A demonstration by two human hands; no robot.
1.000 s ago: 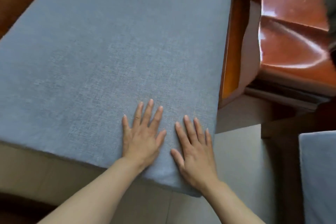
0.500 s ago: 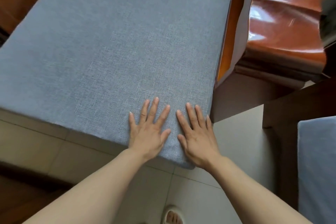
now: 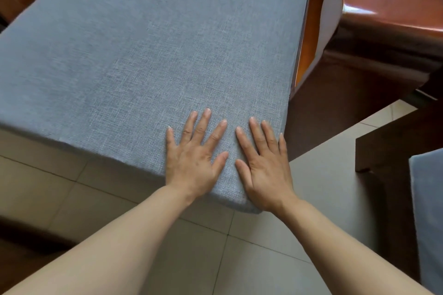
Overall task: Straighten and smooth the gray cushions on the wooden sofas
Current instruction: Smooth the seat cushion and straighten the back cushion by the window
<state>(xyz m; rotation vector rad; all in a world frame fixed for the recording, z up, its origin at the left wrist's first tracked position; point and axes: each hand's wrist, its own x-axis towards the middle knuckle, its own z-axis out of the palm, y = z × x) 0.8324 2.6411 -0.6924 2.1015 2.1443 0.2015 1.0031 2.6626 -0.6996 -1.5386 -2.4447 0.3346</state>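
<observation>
The gray cushion fills most of the upper left and middle of the frame, a big flat squarish slab that sits rotated in the view: one corner points down toward the bottom centre, and its edges run diagonally, the near-left edge sloping from the left side down to that corner. Can't honestly pick a long axis, the sides look about equal from this angle. The fabric is a blue-gray coarse weave, pretty smooth already, no obvious wrinkles, with a thick side panel showing along the front edge. Both hands are right at that lower corner, side by side and nearly touching: the left hand lies flat with fingers spread wide, and the right hand is flat too, fingers straight and closer together, palm over the corner's edge. Neither one grabs anything, just palms pressed on the cloth. Along the cushion's right edge is the wooden sofa frame, glossy reddish brown. Beige floor tiles are below, and a second gray cushion peeks in at the right edge.
</observation>
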